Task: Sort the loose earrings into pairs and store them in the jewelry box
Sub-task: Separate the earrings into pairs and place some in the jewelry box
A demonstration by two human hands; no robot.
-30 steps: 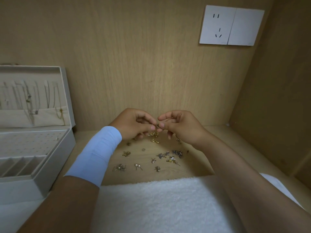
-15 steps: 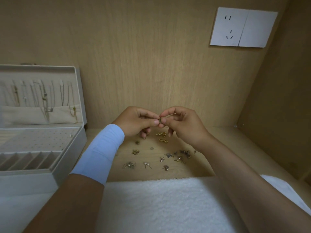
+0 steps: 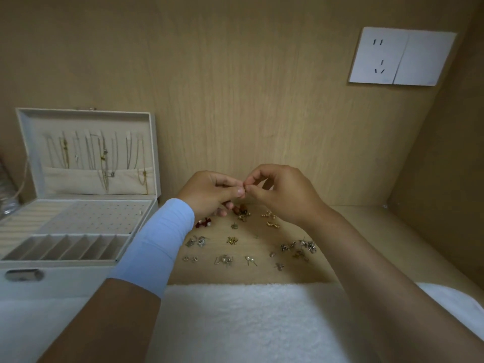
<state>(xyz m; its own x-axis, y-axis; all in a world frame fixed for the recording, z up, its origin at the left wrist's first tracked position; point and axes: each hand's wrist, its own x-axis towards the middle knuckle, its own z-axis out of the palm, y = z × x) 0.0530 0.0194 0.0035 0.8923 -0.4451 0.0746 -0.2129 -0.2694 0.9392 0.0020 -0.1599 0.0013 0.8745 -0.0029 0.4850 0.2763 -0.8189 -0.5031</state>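
The left hand (image 3: 209, 193) and right hand (image 3: 285, 195) meet fingertip to fingertip above the back of the surface (image 3: 419, 224). Together they pinch one tiny earring (image 3: 244, 192), too small to make out. I'd guess they're checking or fastening it. That is best done with a light pinch, low over the wood, so a slip won't scatter it. The loose earrings (image 3: 246, 247) lie mid-surface in little gold, silver, pearl and red clusters. The jewelry box (image 3: 78, 282) stands open at the left edge.

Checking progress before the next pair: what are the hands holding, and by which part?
The left hand and right hand both pinch a tiny thing, probably an earring, between thumb and fingertips. It is mostly hidden, so the part cannot be told.
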